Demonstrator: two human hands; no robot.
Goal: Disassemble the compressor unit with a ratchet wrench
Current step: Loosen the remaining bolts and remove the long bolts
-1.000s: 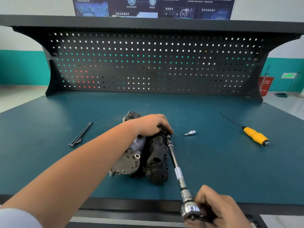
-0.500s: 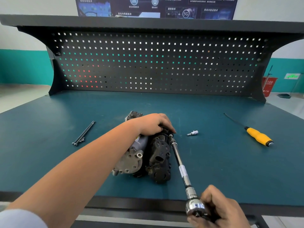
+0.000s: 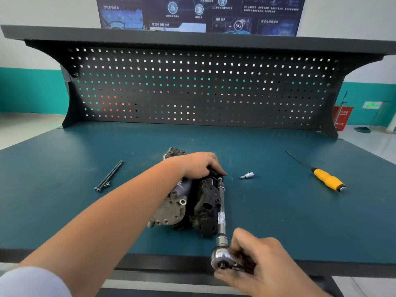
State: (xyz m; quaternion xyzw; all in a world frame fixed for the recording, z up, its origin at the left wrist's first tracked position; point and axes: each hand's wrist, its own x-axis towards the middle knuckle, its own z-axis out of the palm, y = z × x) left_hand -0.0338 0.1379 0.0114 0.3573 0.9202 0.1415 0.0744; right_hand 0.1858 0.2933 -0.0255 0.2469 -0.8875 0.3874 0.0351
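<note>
As L hand (image 3: 198, 166) holds compressor (image 3: 171, 211), R hand (image 3: 264, 265): ratchet (image 3: 221, 219).

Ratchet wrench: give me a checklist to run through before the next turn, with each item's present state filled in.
1. Left hand holds the compressor unit down on the bench: ok.
2. Right hand grips the ratchet wrench at its head: ok.
3. Extension bar tip is seated on the fastener: cannot tell, as the far end sits tight under the left hand.
4. Loose socket bit and yellow screwdriver lie well off to the right: ok.
5. Long bolts lie apart at the left: ok.
</note>
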